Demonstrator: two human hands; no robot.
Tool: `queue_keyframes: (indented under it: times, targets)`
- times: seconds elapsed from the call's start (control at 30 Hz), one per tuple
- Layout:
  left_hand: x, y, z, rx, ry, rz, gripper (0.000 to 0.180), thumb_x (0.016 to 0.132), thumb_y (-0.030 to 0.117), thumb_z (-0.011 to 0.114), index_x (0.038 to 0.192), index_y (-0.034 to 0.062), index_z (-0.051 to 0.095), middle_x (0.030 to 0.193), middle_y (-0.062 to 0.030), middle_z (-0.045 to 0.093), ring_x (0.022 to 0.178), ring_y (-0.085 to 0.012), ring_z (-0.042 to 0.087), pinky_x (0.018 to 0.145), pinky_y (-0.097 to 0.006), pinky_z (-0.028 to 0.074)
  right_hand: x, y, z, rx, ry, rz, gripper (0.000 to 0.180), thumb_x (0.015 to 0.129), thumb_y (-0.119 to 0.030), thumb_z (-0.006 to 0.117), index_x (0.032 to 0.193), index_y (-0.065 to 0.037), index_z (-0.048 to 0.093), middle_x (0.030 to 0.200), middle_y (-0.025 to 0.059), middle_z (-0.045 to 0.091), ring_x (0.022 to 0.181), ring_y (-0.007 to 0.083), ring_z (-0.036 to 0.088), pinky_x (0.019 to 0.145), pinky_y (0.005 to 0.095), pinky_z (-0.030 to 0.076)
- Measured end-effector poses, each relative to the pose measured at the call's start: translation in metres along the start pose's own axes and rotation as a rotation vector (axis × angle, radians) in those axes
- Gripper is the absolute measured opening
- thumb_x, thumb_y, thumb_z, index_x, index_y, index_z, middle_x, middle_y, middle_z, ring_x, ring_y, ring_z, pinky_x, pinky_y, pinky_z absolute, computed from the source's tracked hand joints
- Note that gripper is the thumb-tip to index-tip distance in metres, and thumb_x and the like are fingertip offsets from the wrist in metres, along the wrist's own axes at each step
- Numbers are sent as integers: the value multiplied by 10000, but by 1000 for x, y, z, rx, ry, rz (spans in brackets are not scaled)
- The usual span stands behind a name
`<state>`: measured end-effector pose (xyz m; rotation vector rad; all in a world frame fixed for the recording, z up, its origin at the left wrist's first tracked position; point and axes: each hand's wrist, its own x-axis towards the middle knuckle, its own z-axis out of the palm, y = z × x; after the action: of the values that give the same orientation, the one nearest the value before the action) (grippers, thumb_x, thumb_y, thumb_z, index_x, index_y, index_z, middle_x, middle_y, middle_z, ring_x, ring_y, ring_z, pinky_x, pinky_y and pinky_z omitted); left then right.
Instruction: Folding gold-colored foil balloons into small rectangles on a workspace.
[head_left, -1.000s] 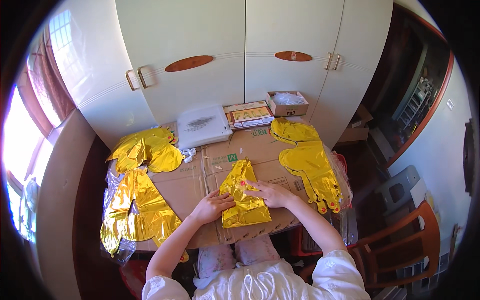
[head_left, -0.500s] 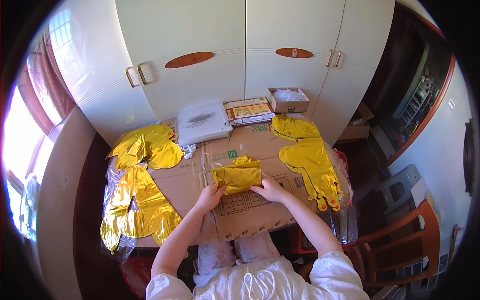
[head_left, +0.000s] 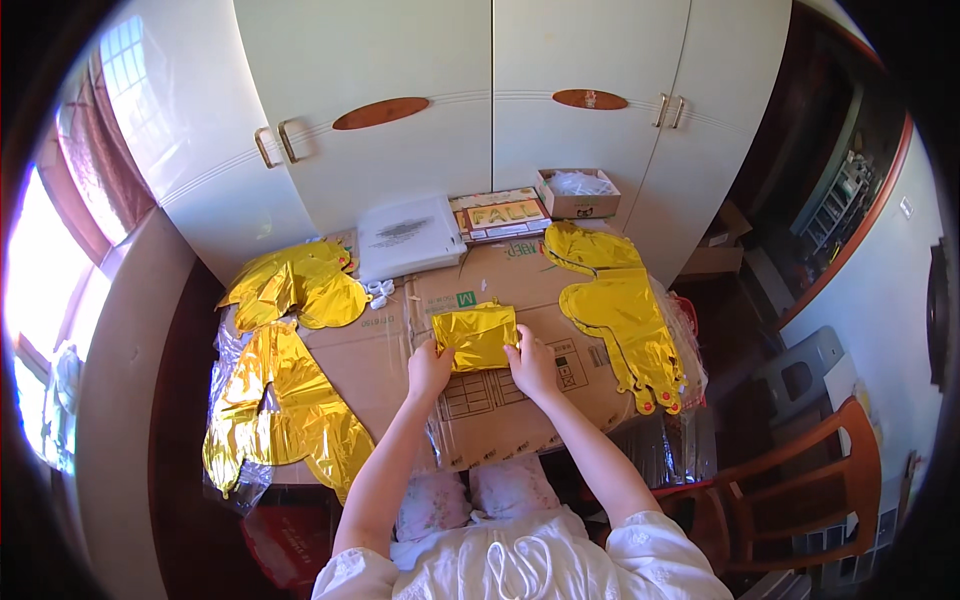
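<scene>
A folded, shiny gold foil sheet (head_left: 477, 338) is held in front of the person, over the middle of the table. It makes a roughly rectangular packet, wider than it is deep, with creases across its face and bright, wrinkled highlights. The left hand (head_left: 430, 368) is closed on its left side and the right hand (head_left: 532, 362) on its right, each pinching the foil near the lower corner; the fingers beneath are mostly hidden. Whether the packet's underside touches the table cannot be told.

The tabletop is covered with a brown printed cardboard sheet (head_left: 500, 430). Along its right side lies a flat stack of curved gold foil balloons (head_left: 607, 290), with small red dots at the near end. On the left, a gold foil balloon with a slit-like opening (head_left: 300, 425) lies near a crumpled gold foil pile (head_left: 310, 285). At the back stand a translucent white plastic package (head_left: 410, 240), a flat printed package (head_left: 502, 216) and a small open cardboard box (head_left: 580, 206) of clear plastic.

Beyond rises a tall white cabinet (head_left: 370, 60); a brown wooden chair (head_left: 862, 465) stands at the right.
</scene>
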<state>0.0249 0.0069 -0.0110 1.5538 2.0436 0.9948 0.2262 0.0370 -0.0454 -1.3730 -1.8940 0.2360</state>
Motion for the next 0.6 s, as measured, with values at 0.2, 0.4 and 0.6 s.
queue_keyframes:
  times: [0.2,0.4,0.6]
  targets:
    - [-5,1,10,65,110,-5,305,825,225,600,1015,-13,594,861,-227,668,824,-417,632,781,-500,471,4,-7,1,-135,-44,18,382,884,-258,591,1205,-70,506,778,140,644,762,321,623,730,469,427]
    - [-17,12,22,139,263,30,392,839,171,562,1206,50,491,925,-201,668,880,-378,629,807,-508,425,6,0,-5,-38,-79,23,408,887,-238,580,1246,-66,490,789,121,637,773,306,611,726,457,433]
    - [-22,11,23,221,297,46,381,850,139,536,1226,105,490,896,-165,654,895,-337,613,803,-497,396,5,8,-18,196,-131,-56,419,848,-138,596,1247,-64,490,783,83,630,760,285,588,705,426,451]
